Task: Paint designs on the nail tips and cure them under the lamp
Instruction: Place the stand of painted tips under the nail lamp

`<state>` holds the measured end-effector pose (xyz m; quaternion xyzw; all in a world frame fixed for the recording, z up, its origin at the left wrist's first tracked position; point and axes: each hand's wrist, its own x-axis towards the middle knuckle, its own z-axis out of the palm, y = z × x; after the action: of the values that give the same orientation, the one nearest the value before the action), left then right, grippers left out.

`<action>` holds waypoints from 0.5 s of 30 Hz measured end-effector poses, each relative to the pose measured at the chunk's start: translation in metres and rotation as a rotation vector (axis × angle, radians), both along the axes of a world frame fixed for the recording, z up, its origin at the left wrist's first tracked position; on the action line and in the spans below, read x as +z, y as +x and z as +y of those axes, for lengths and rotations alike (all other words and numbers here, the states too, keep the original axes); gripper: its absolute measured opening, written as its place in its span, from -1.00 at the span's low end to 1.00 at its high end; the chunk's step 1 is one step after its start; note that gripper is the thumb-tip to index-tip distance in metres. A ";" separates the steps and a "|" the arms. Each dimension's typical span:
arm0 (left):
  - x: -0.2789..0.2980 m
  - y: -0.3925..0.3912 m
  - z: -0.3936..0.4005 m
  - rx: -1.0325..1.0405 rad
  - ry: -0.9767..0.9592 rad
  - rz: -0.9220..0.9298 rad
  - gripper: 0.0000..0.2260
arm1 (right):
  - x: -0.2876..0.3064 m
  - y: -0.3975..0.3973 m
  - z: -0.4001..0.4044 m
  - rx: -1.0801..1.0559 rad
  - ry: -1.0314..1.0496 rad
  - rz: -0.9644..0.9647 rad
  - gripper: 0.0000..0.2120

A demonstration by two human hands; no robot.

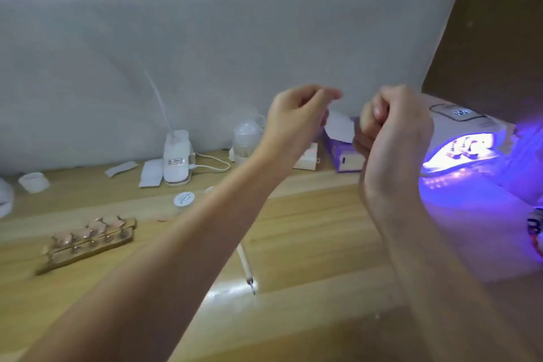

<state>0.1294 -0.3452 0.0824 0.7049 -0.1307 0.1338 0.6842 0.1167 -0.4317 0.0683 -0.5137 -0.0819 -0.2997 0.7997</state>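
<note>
The wooden surface (308, 229) carries a lamp (467, 138) at far right, glowing violet over nail tips (464, 150) inside. A second holder of nail tips (88, 241) lies at left, a brush (245, 264) near the middle. Both hands, left (296, 120) and right (393, 123), hang raised with fingers curled; whether they hold anything cannot be told.

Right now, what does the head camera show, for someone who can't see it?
Two raised hands, left hand and right hand, hold nothing visible above a wooden table. A curing lamp glows purple at right; a nail-tip stand sits at left.
</note>
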 end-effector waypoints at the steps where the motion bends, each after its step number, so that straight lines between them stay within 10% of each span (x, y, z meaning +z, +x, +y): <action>1: 0.001 -0.003 0.015 0.059 0.004 -0.059 -0.82 | -0.005 0.000 0.008 0.031 -0.071 0.022 -0.74; 7: -0.018 -0.031 0.129 0.364 0.227 -0.374 -0.80 | -0.047 -0.003 0.050 0.152 -0.657 0.035 -0.65; 15: -0.083 -0.074 0.226 0.578 0.464 -0.422 -0.80 | -0.097 0.000 0.073 0.155 -0.900 0.161 -0.57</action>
<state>0.0554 -0.1188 -0.0003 0.8050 -0.0916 0.4285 0.4000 0.1171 -0.3589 -0.0286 -0.8237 -0.1798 -0.1327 0.5211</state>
